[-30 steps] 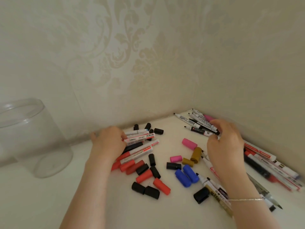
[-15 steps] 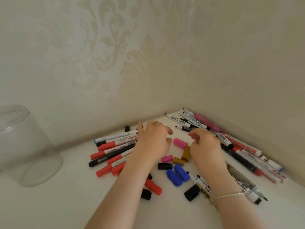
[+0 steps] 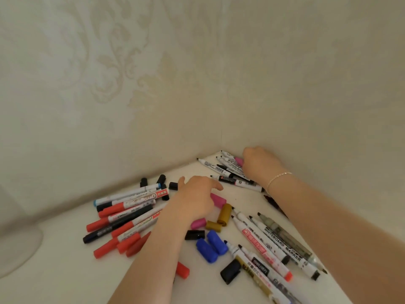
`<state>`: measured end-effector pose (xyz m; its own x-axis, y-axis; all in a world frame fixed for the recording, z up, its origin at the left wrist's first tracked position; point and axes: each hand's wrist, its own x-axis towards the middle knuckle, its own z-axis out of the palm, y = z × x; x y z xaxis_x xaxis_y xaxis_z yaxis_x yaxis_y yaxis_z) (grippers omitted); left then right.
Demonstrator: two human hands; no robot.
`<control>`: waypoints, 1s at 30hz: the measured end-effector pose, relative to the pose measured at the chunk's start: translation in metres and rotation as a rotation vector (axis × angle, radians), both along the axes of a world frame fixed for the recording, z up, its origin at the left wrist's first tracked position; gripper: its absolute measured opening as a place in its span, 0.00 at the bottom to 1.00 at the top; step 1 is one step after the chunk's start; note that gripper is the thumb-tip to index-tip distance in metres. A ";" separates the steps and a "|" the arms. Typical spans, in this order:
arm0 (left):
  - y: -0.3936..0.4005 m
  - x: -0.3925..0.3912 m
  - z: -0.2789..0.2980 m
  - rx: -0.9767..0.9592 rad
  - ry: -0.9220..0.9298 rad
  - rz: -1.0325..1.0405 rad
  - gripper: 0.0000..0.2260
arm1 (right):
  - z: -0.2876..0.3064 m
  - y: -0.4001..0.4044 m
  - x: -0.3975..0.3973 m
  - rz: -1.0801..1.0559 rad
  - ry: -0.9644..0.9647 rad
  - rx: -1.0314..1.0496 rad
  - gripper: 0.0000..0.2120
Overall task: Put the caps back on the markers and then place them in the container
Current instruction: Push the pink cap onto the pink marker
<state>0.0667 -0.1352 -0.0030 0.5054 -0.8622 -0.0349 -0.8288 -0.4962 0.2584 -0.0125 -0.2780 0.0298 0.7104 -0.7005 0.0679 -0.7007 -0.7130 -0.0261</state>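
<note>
We judge the job barely begun. On the white desk (image 3: 65, 270), a pile of red- and black-capped white markers (image 3: 127, 213) lies at about nine o'clock from our left hand (image 3: 196, 198), and those look done. Uncapped white markers with bare tips (image 3: 269, 244) fan out at four o'clock from that hand, and more uncapped ones (image 3: 225, 170) sit in the far corner at one o'clock. Loose caps lie between the groups: two blue plastic caps (image 3: 211, 245), two mustard-gold caps (image 3: 220, 219), pink caps (image 3: 218, 200), and a black cap (image 3: 230, 270).

The clear round container (image 3: 17, 249) is at the frame's left edge, well apart from the markers; nothing shows inside the part in view, so all the placing seems left to do.

Our left hand hovers low over the pink caps, fingers loosely curled; we cannot tell whether it holds anything beneath. Our right hand (image 3: 259, 164) reaches into the corner heap, fingers curled down among the markers and a pink-ended marker (image 3: 238, 161), but the hand's back hides any grip. Most of the container is cut off, and our forearms cover several caps.
</note>
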 end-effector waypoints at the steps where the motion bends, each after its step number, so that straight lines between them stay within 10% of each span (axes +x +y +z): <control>1: 0.000 0.000 -0.001 0.002 -0.002 -0.003 0.23 | -0.002 -0.003 0.006 0.014 0.024 -0.019 0.11; 12: 0.002 0.001 -0.003 -0.048 0.005 -0.015 0.24 | 0.009 -0.005 0.020 0.062 -0.039 -0.060 0.12; 19: 0.029 0.020 0.010 -0.705 0.464 0.148 0.14 | 0.047 0.031 -0.008 0.227 -0.761 1.054 0.13; 25: 0.049 0.024 0.029 -0.964 1.061 0.038 0.11 | 0.048 0.045 -0.019 0.360 -0.615 1.224 0.16; 30: 0.043 0.020 0.037 -1.033 1.119 0.144 0.11 | 0.046 0.057 -0.018 0.416 -0.460 1.044 0.09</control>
